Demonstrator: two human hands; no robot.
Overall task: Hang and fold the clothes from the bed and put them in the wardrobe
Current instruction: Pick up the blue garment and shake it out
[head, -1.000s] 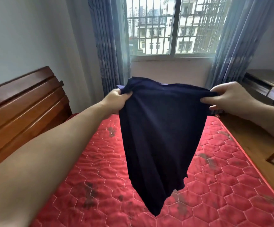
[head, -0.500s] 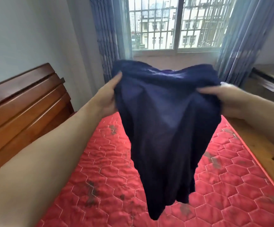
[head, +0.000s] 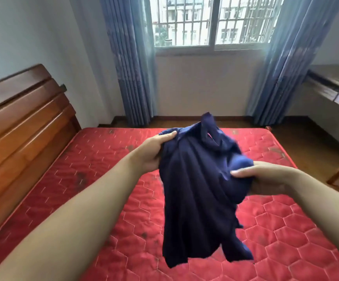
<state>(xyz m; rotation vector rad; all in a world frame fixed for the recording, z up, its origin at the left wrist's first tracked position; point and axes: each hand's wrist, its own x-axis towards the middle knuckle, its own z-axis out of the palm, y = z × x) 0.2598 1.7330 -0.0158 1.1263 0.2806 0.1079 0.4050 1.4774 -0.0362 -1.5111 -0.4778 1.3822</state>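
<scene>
Navy garment [head: 197, 195] held bunched above the bed [head: 103, 179]. Left hand [head: 154, 153] fingers clamped on its top edge, right hand [head: 266, 179] fingers pinching a fold. Best spread flat on the bed before folding.

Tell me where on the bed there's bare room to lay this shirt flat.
The mattress is bare from the headboard across to its far edge by the curtains. The only crowded spot is mid-air, where the left hand and right hand grip the shirt.
</scene>
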